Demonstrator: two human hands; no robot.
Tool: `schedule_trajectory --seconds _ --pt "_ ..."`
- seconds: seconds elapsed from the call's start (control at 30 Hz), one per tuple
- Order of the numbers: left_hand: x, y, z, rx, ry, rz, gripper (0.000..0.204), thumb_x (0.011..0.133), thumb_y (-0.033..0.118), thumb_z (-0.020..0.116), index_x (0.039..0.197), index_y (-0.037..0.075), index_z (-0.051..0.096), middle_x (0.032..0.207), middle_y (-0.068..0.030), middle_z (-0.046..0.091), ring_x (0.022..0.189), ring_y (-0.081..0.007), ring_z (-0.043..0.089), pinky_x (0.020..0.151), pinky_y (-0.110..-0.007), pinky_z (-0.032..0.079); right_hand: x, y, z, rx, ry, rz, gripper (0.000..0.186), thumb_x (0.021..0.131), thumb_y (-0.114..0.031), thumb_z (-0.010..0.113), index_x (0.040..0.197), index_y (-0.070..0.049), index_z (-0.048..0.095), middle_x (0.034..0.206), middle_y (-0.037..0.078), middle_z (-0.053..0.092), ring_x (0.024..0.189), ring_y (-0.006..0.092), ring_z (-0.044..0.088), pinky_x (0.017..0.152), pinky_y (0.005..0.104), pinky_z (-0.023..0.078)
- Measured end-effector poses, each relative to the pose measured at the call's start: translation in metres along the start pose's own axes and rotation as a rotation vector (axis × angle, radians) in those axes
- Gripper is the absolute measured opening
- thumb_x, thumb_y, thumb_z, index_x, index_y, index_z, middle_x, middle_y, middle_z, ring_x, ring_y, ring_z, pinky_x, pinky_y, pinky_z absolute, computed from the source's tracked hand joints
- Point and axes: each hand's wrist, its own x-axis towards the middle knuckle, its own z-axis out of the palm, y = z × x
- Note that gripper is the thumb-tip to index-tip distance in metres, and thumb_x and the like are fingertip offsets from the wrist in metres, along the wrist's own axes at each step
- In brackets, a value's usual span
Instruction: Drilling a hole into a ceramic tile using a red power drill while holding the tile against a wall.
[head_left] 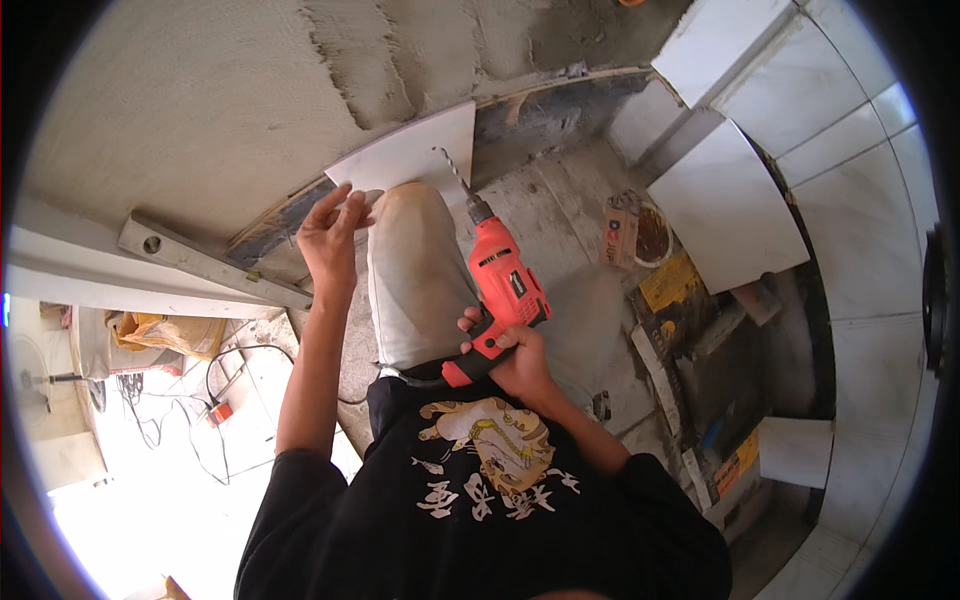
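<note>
My right hand [526, 362] grips the black handle of a red power drill [498, 262]. Its long spiral bit [453, 172] points away from me, with the tip over a dark spot on a white tile [405, 150]. Whether the tip touches the tile I cannot tell. My left hand [330, 240] is raised left of my knee, thumb and fingers bent together near the tile's lower left corner. A small greyish shape shows at its fingertips, too unclear to name. The tile leans at the foot of a rough cement wall [230, 110].
A metal straightedge [200, 258] lies along the left ledge. Black cables and an orange plug [219, 412] lie on the bright floor. Right of me are a bag [620, 232], a leaning white tile [735, 215] and yellow-and-black cartons [670, 283]. Tiled wall [875, 290] curves up at right.
</note>
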Motion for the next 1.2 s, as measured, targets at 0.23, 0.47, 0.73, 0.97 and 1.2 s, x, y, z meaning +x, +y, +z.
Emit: schedule_trajectory --seconds 0.23,0.47,0.73,0.97,1.2 --pt "-0.04 -0.108 -0.053 1.063 -0.055 0.158 0.05 0.098 0.029 0.061 0.14 0.001 0.054 0.125 -0.0231 0.065 0.112 -0.0319 0.067 0.095 -0.038 0.051 0.009 0.005 0.001 -0.034 0.046 0.023 0.069 0.06 -0.003 0.053 0.129 -0.003 0.051 0.118 0.016 0.064 0.115 0.0319 0.06 0.086 0.0459 0.053" --pt "-0.066 -0.043 0.031 0.348 -0.282 -0.21 0.048 0.099 0.032 0.062 0.134 0.0 0.056 0.114 -0.0136 0.067 0.09 -0.0198 0.067 0.078 -0.032 0.055 0.021 0.008 -0.01 0.011 0.001 0.006 0.067 0.061 -0.002 0.052 0.128 -0.003 0.051 0.116 0.016 0.064 0.113 0.0318 0.061 0.084 0.0462 0.053" --pt "-0.045 -0.077 0.052 -0.061 -0.749 -1.142 0.073 0.08 0.067 0.072 0.121 0.008 0.058 0.106 -0.0088 0.067 0.057 -0.0055 0.05 0.037 -0.019 0.038 0.026 0.018 0.0 0.085 0.069 -0.01 0.062 0.063 -0.005 0.053 0.125 0.001 0.053 0.107 0.015 0.067 0.102 0.0309 0.064 0.078 0.0449 0.054" --pt "-0.053 -0.096 0.069 -0.296 -0.747 -0.97 0.079 0.078 0.056 0.079 0.132 0.006 0.052 0.125 -0.0131 0.063 0.084 -0.0197 0.07 0.047 -0.026 0.054 0.026 0.025 0.014 -0.048 0.17 -0.12 0.049 0.062 -0.004 0.053 0.111 0.003 0.057 0.09 0.015 0.065 0.081 0.0298 0.065 0.061 0.0408 0.055" --pt "-0.055 -0.1 0.071 -0.562 -0.721 -1.011 0.072 0.08 0.039 0.078 0.136 0.007 0.047 0.133 -0.0182 0.058 0.119 -0.0342 0.06 0.096 -0.046 0.053 0.027 0.028 0.025 -0.138 0.264 -0.186 0.037 0.059 -0.003 0.052 0.096 0.001 0.053 0.077 0.013 0.058 0.065 0.0287 0.059 0.054 0.0407 0.052"
